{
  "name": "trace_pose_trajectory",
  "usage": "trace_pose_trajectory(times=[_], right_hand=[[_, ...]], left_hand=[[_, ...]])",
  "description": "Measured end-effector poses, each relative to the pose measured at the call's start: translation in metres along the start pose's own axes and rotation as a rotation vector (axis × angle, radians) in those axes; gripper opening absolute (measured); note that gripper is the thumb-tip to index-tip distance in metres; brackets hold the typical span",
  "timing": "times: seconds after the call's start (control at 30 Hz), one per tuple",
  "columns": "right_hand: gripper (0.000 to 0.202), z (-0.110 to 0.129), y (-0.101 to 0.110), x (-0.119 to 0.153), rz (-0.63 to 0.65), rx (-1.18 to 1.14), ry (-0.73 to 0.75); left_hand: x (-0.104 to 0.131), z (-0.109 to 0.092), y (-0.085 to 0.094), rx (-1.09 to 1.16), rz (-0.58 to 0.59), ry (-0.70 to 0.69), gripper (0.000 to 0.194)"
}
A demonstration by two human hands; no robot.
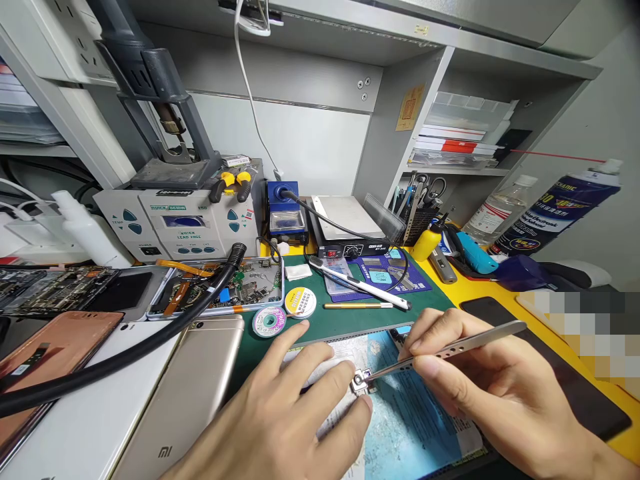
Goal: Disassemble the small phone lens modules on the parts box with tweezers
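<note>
Metal tweezers (467, 343) are pinched in my right hand (480, 380), their tips reaching down-left to a small silvery camera-like part (360, 381). My left hand (295, 413) lies over the work surface with its fingers spread, the fingertips resting beside that part. Beneath both hands is a blue and white printed mat (400, 427). What lies under my left palm is hidden. A small dark piece (399, 335) shows behind my right fingertips.
Phone backs (185, 400) and a black hose (150, 343) lie at left, near a tray of boards (250, 283). Behind are a solder reel (269, 321), a round tin (301, 303), a white pen-like tool (360, 283) and a hot-air station (185, 223). A dark phone (545, 367) lies right.
</note>
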State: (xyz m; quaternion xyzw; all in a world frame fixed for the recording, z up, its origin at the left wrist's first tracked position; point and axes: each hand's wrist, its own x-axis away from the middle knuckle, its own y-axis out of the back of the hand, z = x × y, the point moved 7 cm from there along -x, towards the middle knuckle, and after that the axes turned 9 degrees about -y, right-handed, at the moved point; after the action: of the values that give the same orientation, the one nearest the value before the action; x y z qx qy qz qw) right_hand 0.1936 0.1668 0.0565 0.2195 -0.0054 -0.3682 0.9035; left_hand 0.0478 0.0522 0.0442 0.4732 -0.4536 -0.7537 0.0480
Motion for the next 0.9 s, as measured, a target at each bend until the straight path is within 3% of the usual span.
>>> trace_pose_trajectory(times=[0.1, 0.13, 0.2, 0.27, 0.3, 0.33, 0.43, 0.83, 0.9], right_hand=[[0.016, 0.001, 0.001, -0.001, -0.019, 0.024, 0.013], [0.015, 0.000, 0.001, 0.000, -0.023, 0.025, 0.010], [0.013, -0.001, 0.001, 0.000, -0.020, 0.013, 0.002], [0.014, -0.002, 0.001, 0.000, -0.013, 0.004, 0.001], [0.015, -0.001, 0.000, 0.000, -0.010, 0.005, 0.005], [0.015, -0.001, 0.000, 0.000, -0.012, 0.009, 0.010], [0.015, 0.001, 0.001, 0.000, -0.033, 0.022, 0.031], [0.019, 0.008, -0.002, -0.001, -0.028, 0.031, 0.078], [0.018, 0.006, -0.002, -0.001, -0.024, 0.020, 0.068]], left_hand=[[0.000, 0.001, -0.001, 0.025, 0.094, 0.010, 0.017], [0.000, 0.001, 0.008, -0.001, -0.018, 0.008, 0.015], [0.002, 0.002, 0.008, 0.016, 0.001, 0.020, 0.016], [0.003, -0.001, -0.004, 0.073, 0.153, -0.001, 0.026], [0.003, 0.000, -0.004, 0.076, 0.138, 0.018, 0.026], [0.002, -0.001, 0.004, 0.019, -0.004, -0.005, 0.022], [0.002, -0.001, 0.002, -0.020, -0.054, 0.003, 0.013], [0.003, -0.001, 0.004, -0.019, -0.053, 0.012, 0.012], [0.001, -0.001, 0.006, 0.018, 0.008, 0.017, 0.015]])
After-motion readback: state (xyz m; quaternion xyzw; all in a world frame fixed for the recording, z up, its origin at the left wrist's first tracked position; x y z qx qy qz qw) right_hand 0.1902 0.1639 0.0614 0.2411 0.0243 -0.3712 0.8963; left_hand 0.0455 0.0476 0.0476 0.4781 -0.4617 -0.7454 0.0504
